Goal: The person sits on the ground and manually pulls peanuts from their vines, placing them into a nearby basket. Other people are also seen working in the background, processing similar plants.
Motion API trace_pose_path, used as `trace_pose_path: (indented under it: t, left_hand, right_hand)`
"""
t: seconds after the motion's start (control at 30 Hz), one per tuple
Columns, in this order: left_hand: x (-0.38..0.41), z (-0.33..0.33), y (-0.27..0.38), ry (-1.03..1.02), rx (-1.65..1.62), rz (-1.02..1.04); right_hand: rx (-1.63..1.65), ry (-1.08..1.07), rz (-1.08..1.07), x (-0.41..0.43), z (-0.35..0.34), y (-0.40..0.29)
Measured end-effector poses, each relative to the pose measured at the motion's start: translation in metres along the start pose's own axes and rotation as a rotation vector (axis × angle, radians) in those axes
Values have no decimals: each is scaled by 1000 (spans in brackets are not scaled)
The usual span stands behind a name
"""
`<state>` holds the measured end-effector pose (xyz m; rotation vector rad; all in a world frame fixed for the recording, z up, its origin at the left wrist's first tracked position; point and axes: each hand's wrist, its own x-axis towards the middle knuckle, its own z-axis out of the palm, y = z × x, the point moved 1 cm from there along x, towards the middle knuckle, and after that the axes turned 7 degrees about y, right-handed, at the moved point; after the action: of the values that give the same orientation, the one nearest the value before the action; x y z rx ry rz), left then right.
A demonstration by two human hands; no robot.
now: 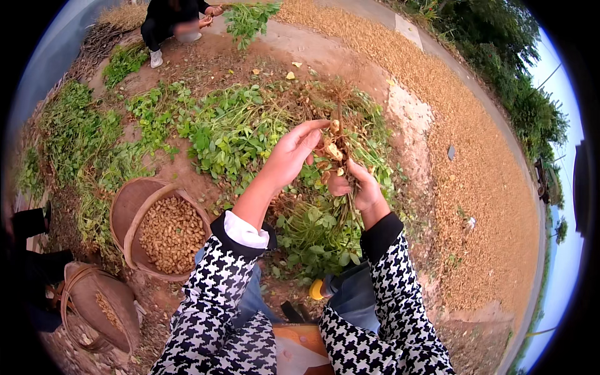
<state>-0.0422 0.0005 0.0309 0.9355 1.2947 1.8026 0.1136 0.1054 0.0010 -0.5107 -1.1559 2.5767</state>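
My right hand (365, 187) grips the stems of an uprooted peanut plant, held with its roots (339, 96) upward and its leafy tops (318, 234) hanging down between my knees. Pale, earthy peanut pods (333, 151) cling around the root end. My left hand (293, 152) is cupped beside these pods, its index fingertip by the topmost one. Some left fingers are hidden, so whether a pod is between them cannot be told. Left of my left forearm stands a round wicker basket (129, 243) with an arched handle, holding many loose peanuts (171, 234).
Peanut plants (225, 122) lie heaped in front and to the left. A second basket (105, 309) leans at lower left, near a person's dark-clothed legs (44, 267). Another person (171, 23) squats at the far left with a plant. Peanuts (483, 201) cover the ground along the right.
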Motion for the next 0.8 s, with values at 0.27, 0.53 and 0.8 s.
trace_pose_path:
  t: [0.27, 0.53, 0.8]
  left_hand:
    - [8, -13, -12, 79, -130, 2]
    - [17, -72, -16, 460, -657, 8]
    - [6, -14, -18, 231, -425, -178]
  right_hand:
    - [-37, 52, 71, -3, 11, 12]
    - [24, 145, -2, 4, 8, 10]
    - [23, 133, 7, 9, 11, 1]
